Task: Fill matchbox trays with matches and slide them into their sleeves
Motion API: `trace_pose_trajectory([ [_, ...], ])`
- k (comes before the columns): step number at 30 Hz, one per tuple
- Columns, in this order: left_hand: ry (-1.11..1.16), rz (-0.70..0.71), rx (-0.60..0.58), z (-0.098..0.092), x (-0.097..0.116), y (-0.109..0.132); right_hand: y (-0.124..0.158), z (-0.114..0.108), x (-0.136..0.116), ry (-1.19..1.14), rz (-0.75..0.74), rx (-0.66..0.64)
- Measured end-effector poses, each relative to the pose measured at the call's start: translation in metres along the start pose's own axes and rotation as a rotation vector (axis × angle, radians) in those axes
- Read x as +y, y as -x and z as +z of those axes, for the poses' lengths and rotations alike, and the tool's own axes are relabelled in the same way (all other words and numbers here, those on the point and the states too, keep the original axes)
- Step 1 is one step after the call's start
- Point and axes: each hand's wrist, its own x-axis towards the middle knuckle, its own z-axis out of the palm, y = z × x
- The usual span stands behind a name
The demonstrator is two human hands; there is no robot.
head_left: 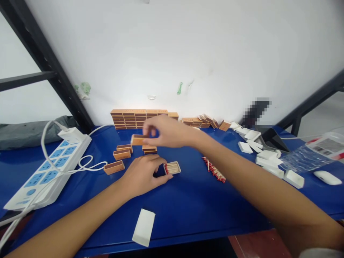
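Observation:
My left hand (145,175) has its thumb and fingers closed about the left end of a white matchbox tray (176,168). Red-tipped matches fill that tray, which lies on the blue table. Reaching across above it, my right hand (169,132) pinches an orange-brown matchbox sleeve (139,140) with dark striking sides. Just below the right hand sits a small stack of matchboxes (149,149). More matchboxes (114,167) stand on edge left of the hands. A heap of loose matches (214,170) lies right of the tray, partly covered by my right forearm.
Matchboxes stand stacked (129,119) against the wall, with a looser pile (209,121) to their right. White trays (268,157) are heaped at right beside a plastic bag (303,157) and a mouse (327,177). One white tray (144,227) lies near the front edge. A corded power strip (51,172) is at left.

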Motion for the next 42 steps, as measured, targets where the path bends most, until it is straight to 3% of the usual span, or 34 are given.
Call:
trace_pose_trajectory([
  [4,-0.030,-0.015,0.103,-0.003,-0.005,-0.001,0.071,-0.026,0.044,-0.218,0.237,0.056],
  [9,-0.056,-0.022,0.218,-0.002,-0.013,-0.003,0.126,-0.015,0.072,-0.456,0.496,0.067],
  [13,-0.086,-0.003,0.307,0.001,-0.018,-0.004,0.127,-0.001,0.063,-0.605,0.514,0.130],
  [19,-0.073,0.035,0.337,0.001,-0.017,-0.004,0.119,0.011,0.050,-0.724,0.555,0.218],
  [29,-0.051,0.084,0.405,0.001,-0.017,-0.004,0.119,0.025,0.064,-0.818,0.517,0.273],
  [42,-0.008,0.221,0.409,0.000,-0.020,-0.005,0.119,0.026,0.043,-0.711,0.480,0.322],
])
